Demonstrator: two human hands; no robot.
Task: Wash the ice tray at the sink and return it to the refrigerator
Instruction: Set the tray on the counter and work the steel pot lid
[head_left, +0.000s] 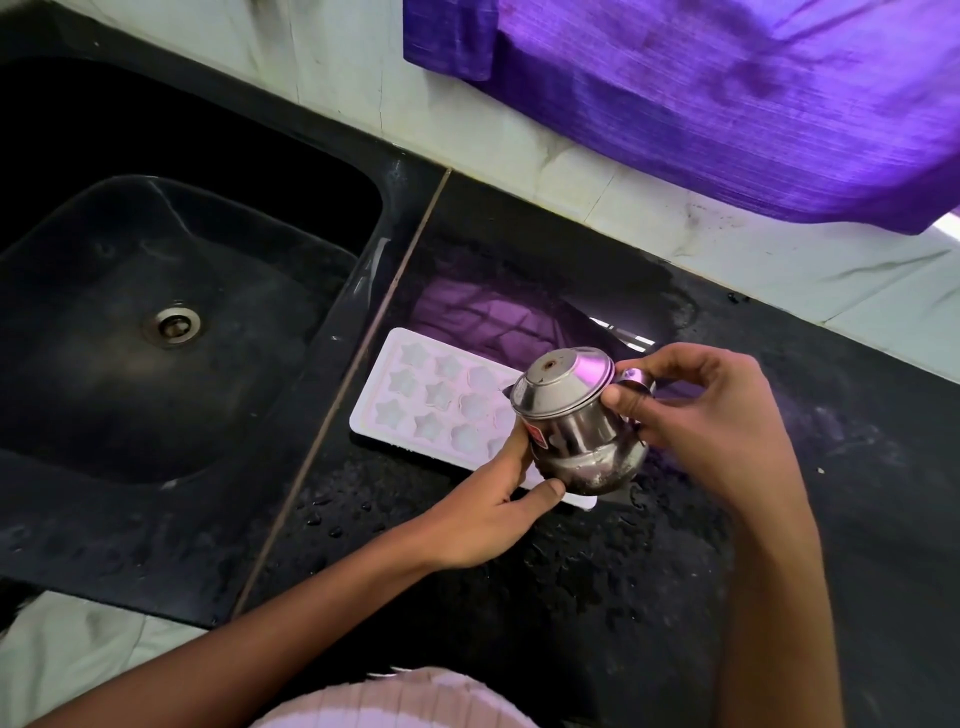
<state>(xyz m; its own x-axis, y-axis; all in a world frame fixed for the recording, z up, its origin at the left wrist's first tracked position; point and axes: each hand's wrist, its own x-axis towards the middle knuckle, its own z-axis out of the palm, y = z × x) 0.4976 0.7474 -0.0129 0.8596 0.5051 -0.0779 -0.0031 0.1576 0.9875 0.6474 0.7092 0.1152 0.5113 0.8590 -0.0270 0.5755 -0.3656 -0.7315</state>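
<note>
A white ice tray (441, 400) with star-shaped cups lies flat on the wet black counter (597, 597), just right of the sink. Over its near right end I hold a small lidded steel pot (571, 421), tilted toward the tray. My right hand (706, 415) grips the pot's handle and side. My left hand (493, 499) holds the pot from below, thumb at its base, fingers resting over the tray's near edge. The pot hides part of the tray.
The black sink (130, 312) with a steel drain (171, 322) lies to the left. A purple cloth (727, 93) hangs over the tiled wall behind the counter. Water drops dot the counter near the tray.
</note>
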